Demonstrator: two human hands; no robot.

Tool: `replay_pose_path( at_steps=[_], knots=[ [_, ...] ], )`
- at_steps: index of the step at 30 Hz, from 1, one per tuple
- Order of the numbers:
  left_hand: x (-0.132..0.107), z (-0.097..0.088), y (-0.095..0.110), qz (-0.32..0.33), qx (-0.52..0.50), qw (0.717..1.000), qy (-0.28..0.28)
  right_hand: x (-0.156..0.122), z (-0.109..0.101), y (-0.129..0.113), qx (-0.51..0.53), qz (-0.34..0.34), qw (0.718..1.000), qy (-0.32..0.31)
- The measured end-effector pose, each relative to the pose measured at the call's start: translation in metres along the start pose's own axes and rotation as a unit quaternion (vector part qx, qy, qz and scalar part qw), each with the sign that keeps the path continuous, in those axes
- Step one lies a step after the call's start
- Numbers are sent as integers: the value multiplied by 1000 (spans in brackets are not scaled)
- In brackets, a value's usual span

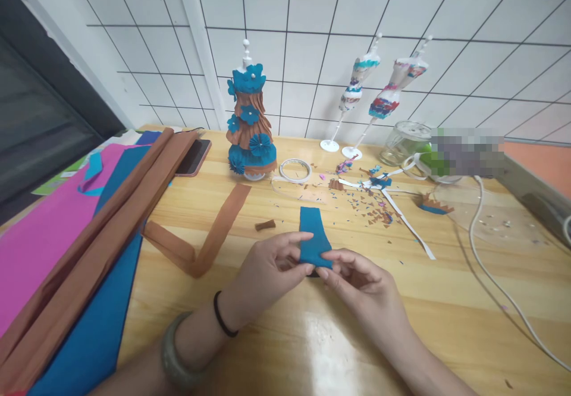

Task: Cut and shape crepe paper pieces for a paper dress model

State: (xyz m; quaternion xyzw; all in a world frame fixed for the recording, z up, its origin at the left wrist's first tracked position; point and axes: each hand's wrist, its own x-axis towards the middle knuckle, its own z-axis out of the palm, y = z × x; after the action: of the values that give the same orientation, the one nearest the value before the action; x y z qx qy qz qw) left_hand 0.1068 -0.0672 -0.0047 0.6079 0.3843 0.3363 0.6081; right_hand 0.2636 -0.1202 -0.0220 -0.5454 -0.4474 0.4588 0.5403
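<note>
A short blue crepe-paper strip (313, 232) lies on the wooden table (312, 336), its near end pinched between both hands. My left hand (267, 268) grips the strip's near left edge with thumb and fingers closed. My right hand (357, 277) pinches the near right corner. A folded brown crepe strip (209, 235) lies just to the left, and a small brown scrap (265, 225) sits beside the blue strip.
A small mannequin dressed in blue and brown paper (248, 125) stands at the back, with a tape roll (295, 170) beside it. Two bare mannequins (357, 93) (395, 96), a glass jar (404, 142), paper scraps (370, 197) and a white cable (491, 265) occupy the right. Pink, blue and brown sheets (66, 253) and a phone (194, 157) lie left.
</note>
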Motion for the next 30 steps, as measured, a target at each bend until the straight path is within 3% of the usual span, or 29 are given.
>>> replay_pose_path(
  at_steps=[7,15,30],
  knots=[
    [1,-2,-5,14,-20,1000,9,2,-1,-6,-35,-65,997,12],
    [-1,-4,-6,86,85,992,30,3,-5,-8,-125,-149,981,-1],
    [0,-3,-6,75,71,994,23,3,-6,-5,-129,-146,981,-12]
  ],
)
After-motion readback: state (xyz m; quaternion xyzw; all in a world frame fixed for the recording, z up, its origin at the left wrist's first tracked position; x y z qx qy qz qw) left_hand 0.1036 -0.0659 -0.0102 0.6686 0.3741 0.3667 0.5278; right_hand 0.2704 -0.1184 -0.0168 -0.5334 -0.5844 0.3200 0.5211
